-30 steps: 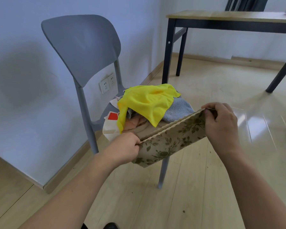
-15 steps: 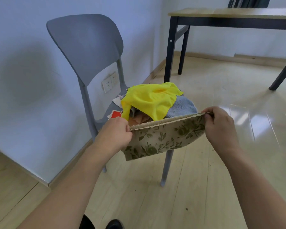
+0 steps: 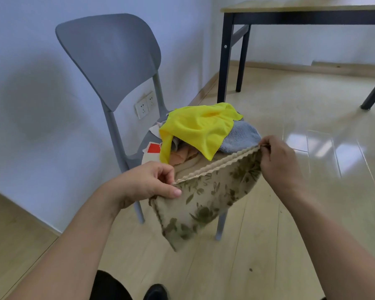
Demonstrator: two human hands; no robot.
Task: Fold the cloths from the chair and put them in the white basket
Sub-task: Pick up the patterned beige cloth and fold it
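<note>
We are holding the floral cloth (image 3: 206,200) up in the air in front of the grey chair (image 3: 110,55), just off the front edge of its seat, most likely so that its layers hang free and we can line up the edges for a fold. Our left hand (image 3: 148,185) is pinching the near end of the scalloped top edge between thumb and curled fingers, and our right hand (image 3: 278,161) is pinching the far end the same way, its fingers curled tightly round the corner. The top edge is being pulled fairly taut between the two hands, sloping upward from left to right, while the rest is hanging below it in a tapering, slightly skewed flap that ends in a low point near the chair's front leg. The fabric is beige with dark olive leaves and flowers, looks thick and soft, and seems already doubled over, though we cannot tell how many layers there are. Behind it, the unfolded cloths are lying heaped on the seat: a yellow cloth (image 3: 200,126) draped on top, a blue-grey towel (image 3: 239,137) toward the seat's right edge, and peach and white pieces underneath. The white basket is not in view.
</note>
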